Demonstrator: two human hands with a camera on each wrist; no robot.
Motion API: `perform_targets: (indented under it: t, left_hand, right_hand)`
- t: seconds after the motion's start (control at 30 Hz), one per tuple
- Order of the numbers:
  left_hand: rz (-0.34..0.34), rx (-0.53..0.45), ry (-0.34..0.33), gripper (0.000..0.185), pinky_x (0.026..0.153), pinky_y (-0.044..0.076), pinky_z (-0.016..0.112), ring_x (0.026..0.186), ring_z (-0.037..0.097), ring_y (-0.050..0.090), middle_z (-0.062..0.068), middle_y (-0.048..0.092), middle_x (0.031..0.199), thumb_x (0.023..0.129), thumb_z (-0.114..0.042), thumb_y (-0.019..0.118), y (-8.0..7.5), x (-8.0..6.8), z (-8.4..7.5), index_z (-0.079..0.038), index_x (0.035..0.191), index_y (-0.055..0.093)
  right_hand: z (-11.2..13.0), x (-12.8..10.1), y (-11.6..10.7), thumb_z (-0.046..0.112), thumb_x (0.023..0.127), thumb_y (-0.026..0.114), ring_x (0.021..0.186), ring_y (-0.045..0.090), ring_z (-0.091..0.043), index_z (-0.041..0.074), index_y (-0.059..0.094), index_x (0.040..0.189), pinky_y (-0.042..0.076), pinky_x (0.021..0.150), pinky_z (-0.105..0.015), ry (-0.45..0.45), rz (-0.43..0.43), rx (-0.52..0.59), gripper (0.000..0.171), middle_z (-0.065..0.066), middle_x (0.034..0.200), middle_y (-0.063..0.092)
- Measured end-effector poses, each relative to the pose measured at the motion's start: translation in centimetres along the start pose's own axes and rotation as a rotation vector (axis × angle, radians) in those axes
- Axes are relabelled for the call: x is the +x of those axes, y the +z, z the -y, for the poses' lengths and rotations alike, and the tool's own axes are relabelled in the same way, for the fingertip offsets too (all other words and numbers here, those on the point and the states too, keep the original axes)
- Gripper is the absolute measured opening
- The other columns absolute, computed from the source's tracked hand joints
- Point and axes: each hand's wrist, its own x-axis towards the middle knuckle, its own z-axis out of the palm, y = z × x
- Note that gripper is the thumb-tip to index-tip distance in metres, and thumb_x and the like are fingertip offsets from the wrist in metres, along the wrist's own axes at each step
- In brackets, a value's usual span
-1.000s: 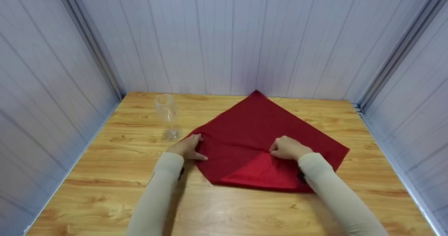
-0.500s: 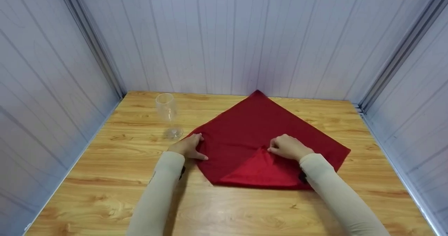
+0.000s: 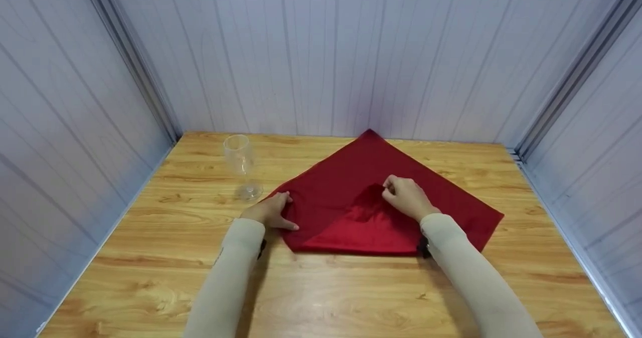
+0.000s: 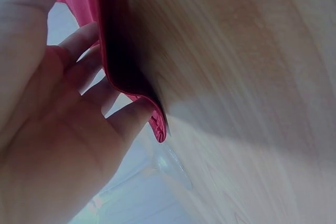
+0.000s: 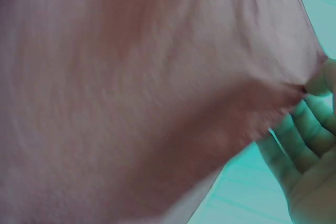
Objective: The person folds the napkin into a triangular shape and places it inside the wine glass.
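A dark red cloth napkin (image 3: 346, 177) lies on the table, its near part folded up to show a brighter, shinier underside (image 3: 356, 232). My right hand (image 3: 409, 196) pinches the corner of that folded flap between thumb and finger, above the middle of the cloth. The right wrist view shows the cloth (image 5: 147, 103) stretched from the pinched corner. My left hand (image 3: 268, 211) rests with spread fingers on the cloth's left corner. In the left wrist view, the fingers of the left hand (image 4: 68, 114) touch the cloth's edge (image 4: 157, 124), without curling round it.
A clear stemmed glass (image 3: 239, 160) stands upright at the back left, close beyond my left hand. The wooden table (image 3: 321, 298) is enclosed by pale panel walls (image 3: 311, 57) at the back and both sides.
My right hand has carried the pinched corner away from me, up the cloth. The near fold line has shifted the same way. My left hand and the glass stay in place.
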Motion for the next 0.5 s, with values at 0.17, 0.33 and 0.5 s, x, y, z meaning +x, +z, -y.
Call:
perform_targets:
  t: [0.17,0.33,0.5]
  left_hand:
    - [-0.005,0.0,-0.004,0.087,0.115,0.028,0.042,0.143,0.031,0.035,0.019,0.041,0.151,0.083,-0.038,0.083,0.0,-0.2,-0.2,0.002,0.147,0.04]
    - [-0.011,-0.014,0.005,0.084,0.114,0.03,0.042,0.141,0.032,0.037,0.021,0.04,0.151,0.083,-0.035,0.083,0.2,-0.4,0.0,0.003,0.145,0.042]
    - [-0.017,-0.018,-0.005,0.084,0.114,0.031,0.042,0.14,0.03,0.039,0.019,0.043,0.148,0.083,-0.036,0.084,0.2,-0.2,0.0,0.002,0.145,0.042]
  right_hand:
    - [-0.1,0.5,0.6,0.012,0.098,0.06,0.087,0.065,-0.023,0.004,0.068,0.107,0.053,0.077,-0.042,0.039,-0.091,0.029,0.014,-0.009,0.098,0.07]
    - [-1.0,0.7,1.3,0.012,0.1,0.059,0.093,0.067,-0.026,0.002,0.069,0.114,0.053,0.08,-0.044,0.103,-0.058,0.039,0.02,-0.013,0.104,0.071]
    - [-2.0,0.7,1.7,0.009,0.099,0.059,0.105,0.063,-0.033,-0.003,0.067,0.121,0.05,0.09,-0.048,0.108,0.062,0.03,0.027,-0.018,0.112,0.068]
